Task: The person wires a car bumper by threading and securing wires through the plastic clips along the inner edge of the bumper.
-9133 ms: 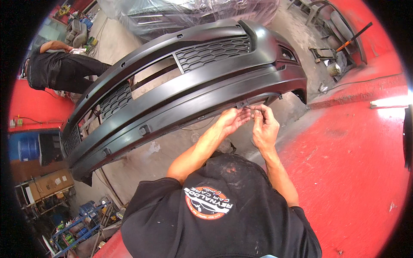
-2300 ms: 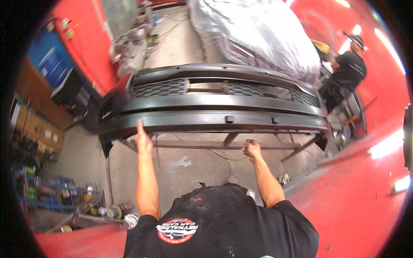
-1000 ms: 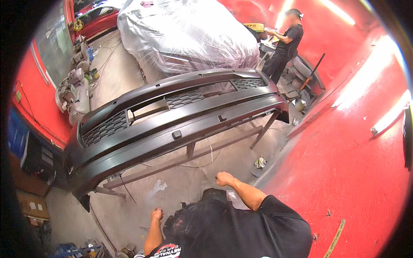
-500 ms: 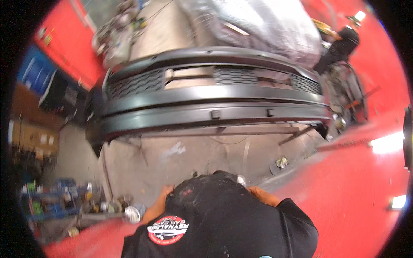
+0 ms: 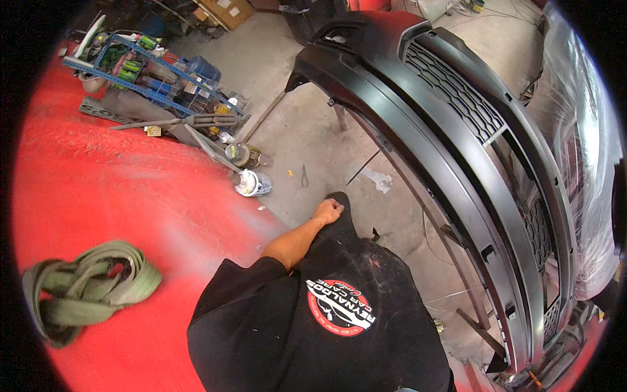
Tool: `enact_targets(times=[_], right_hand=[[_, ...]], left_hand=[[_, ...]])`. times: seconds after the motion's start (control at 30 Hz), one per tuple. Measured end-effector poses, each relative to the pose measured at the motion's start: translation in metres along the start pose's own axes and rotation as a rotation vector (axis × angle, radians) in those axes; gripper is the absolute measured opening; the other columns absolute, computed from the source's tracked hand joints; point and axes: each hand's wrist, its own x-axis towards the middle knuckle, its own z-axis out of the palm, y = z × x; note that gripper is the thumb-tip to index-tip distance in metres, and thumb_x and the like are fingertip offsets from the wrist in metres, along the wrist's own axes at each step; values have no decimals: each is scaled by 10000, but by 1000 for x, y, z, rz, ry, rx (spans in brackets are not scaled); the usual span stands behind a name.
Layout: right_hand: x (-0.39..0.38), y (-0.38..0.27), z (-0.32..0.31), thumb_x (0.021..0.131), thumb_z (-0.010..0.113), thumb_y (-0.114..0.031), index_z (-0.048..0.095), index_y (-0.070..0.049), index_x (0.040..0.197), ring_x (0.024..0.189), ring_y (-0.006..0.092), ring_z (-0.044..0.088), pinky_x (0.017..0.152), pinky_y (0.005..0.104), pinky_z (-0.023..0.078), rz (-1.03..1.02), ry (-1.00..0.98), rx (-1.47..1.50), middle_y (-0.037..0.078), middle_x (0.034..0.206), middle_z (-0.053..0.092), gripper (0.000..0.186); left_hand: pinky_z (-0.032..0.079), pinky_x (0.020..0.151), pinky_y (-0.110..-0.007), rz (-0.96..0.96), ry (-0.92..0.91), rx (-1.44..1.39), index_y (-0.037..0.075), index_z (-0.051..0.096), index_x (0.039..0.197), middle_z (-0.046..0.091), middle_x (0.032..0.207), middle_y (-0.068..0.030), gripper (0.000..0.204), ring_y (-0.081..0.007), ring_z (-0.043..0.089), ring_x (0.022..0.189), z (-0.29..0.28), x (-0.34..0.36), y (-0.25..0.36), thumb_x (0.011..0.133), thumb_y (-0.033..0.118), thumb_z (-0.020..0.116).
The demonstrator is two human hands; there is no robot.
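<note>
My left hand (image 5: 328, 211) is closed, its fingers curled against the black cloth over my leg. Whatever lies inside the fingers, if anything, cannot be made out. My right hand is out of sight. To the right of my body a large black car bumper (image 5: 424, 124) with honeycomb grille panels rests on a metal stand (image 5: 467, 287). Pliers (image 5: 304, 176) lie on the concrete floor beyond my left hand. A white tub (image 5: 252, 183) stands to their left, near a dirty jar (image 5: 238, 155).
A blue rack (image 5: 147, 78) crowded with bottles stands at the far left. A green strap (image 5: 98, 287) hangs in loops against the red wall (image 5: 130, 209). Clear plastic sheeting (image 5: 588, 130) covers something large behind the bumper. Cardboard boxes (image 5: 225, 10) sit at the back.
My view has turned left, so the bumper now stands on my right. The rack, tub and strap have come closer into view. My right arm has left the picture.
</note>
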Motion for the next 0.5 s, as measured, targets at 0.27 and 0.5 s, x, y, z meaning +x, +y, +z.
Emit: enact_targets(times=[0.27, 0.5], right_hand=[[14, -119, -23, 622, 653, -202, 650, -59, 701, 681, 254, 622, 607, 386, 482, 110, 166, 127, 143, 719, 633, 163], [-10, -213, 13, 629, 655, -201, 638, -58, 694, 676, 256, 618, 598, 390, 477, 315, 241, 291, 148, 719, 626, 158]], left_hand=[[465, 826, -392, 19, -17, -10, 62, 683, 964, 660, 976, -174, 433, -323, 621, 940, -66, 106, -46, 786, 448, 599], [481, 652, -332, -57, -272, 78, 39, 659, 1004, 665, 771, -114, 460, -192, 618, 699, -195, 258, -122, 821, 454, 581]])
